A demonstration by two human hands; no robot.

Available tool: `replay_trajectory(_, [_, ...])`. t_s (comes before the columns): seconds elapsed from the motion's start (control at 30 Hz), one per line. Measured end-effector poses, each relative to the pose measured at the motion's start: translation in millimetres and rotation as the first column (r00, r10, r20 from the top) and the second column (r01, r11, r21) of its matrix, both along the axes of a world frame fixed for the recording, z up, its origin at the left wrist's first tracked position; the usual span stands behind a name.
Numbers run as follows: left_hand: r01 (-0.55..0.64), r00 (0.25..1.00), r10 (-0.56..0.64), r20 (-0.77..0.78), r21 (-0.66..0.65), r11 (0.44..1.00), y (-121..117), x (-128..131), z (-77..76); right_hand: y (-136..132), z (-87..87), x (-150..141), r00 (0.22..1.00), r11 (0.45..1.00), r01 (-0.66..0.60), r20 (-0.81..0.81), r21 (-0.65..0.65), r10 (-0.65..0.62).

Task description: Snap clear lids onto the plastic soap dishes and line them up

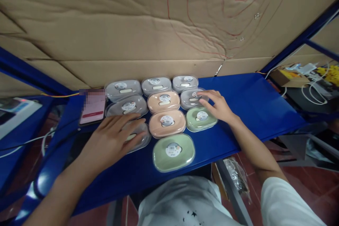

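Observation:
Several oval lidded plastic boxes with round labels stand in loose rows on the blue table. Over the near-left grey box [141,139] lies my left hand [113,137], its fingers stretched out and partly covering the lid; whether it presses on it I cannot tell. My right hand [215,104] reaches to the grey box on the right [186,101], thumb and fingers apart at its edge. Just below that hand is a green box [196,123]. Two peach boxes, one farther [153,102] and one nearer [156,125], fill the middle. Another green box [173,164] sits nearest to me.
Grey boxes line the back, at the left [132,86], middle [164,82] and right [178,81]. A phone [92,106] leans at the left. Behind the blue table [254,106] rises a cardboard wall [119,42]. An open carton [283,77] and cables lie far right.

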State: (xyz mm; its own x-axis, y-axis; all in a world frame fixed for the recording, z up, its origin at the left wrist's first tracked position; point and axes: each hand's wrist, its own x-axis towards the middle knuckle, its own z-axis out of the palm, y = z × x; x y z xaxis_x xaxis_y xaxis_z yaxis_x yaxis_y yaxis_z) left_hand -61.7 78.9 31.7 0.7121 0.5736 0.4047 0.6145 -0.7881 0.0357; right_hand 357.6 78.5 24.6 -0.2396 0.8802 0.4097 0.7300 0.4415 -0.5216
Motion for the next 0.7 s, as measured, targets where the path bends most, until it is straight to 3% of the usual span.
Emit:
replay_trajectory(0.1, [0.018, 0.999, -0.018, -0.051, -0.003, 1.000, 0, 14, 6.5, -9, 11.5, 1, 0.970, 0.974, -0.188, -0.178, -0.128, 0.164])
replay_trajectory(0.17, [0.006, 0.998, -0.006, -0.061, -0.006, 1.000, 3, 19, 6.6, -16, 19.6, 1, 0.949, 0.927, -0.316, -0.087, -0.200, 0.305])
replay_trajectory(0.23, [-0.027, 0.998, 0.027, -0.058, -0.010, 1.000, 8, 18, 2.3, -23, 23.9, 0, 0.921, 0.900, -0.349, 0.083, -0.260, 0.381])
replay_trajectory(0.37, [-0.043, 0.999, 0.043, -0.005, -0.035, 0.998, 16, 6, -13.3, -31, 19.3, -3, 0.892, 0.911, -0.289, 0.263, -0.295, 0.368])
replay_trajectory(0.5, [-0.108, 0.991, 0.114, 0.066, -0.095, 0.990, 18, -3, -21.8, -21, 16.1, 4, 0.924, 0.937, -0.299, 0.188, -0.183, 0.332])
replay_trajectory(0.6, [-0.121, 0.986, 0.133, 0.096, -0.120, 0.985, 19, -4, -22.2, 8, 21.7, 17, 0.969, 0.972, -0.232, 0.077, -0.046, 0.235])
replay_trajectory(0.7, [-0.096, 0.989, 0.109, 0.101, -0.122, 0.988, 19, -1, -21.6, 54, 27.6, 28, 0.977, 0.985, -0.175, 0.120, -0.012, 0.175])
